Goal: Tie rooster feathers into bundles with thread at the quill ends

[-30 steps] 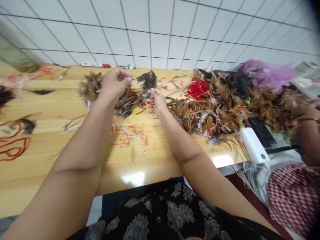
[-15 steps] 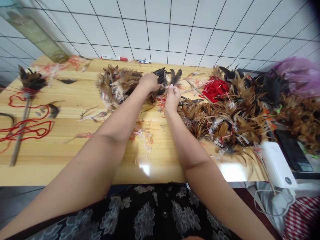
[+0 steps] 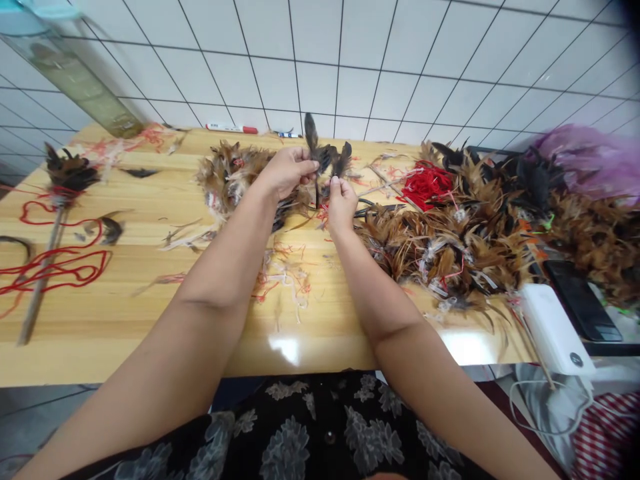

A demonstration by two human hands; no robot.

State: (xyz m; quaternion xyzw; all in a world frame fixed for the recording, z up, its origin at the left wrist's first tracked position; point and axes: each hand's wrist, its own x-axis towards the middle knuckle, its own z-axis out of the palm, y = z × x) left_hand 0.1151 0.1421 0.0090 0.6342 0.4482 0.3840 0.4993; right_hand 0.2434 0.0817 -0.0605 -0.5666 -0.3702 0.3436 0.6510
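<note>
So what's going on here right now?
A person is handling feathers at a wooden table. The left hand pinches a long dark feather, tip up; the right hand, close beside it, pinches a small dark feather tuft. Brown feathers and a red string bundle lie to the right. At the far left lies a feather-topped stick.

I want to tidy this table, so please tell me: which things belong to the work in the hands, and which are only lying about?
Likely in the work:
long dark feather, in the left hand
short dark feather, in the right hand
brown feathers
red string pile
feather-tipped stick

Apparently just lying about:
red-capped marker
white device
phone
purple bag
</note>
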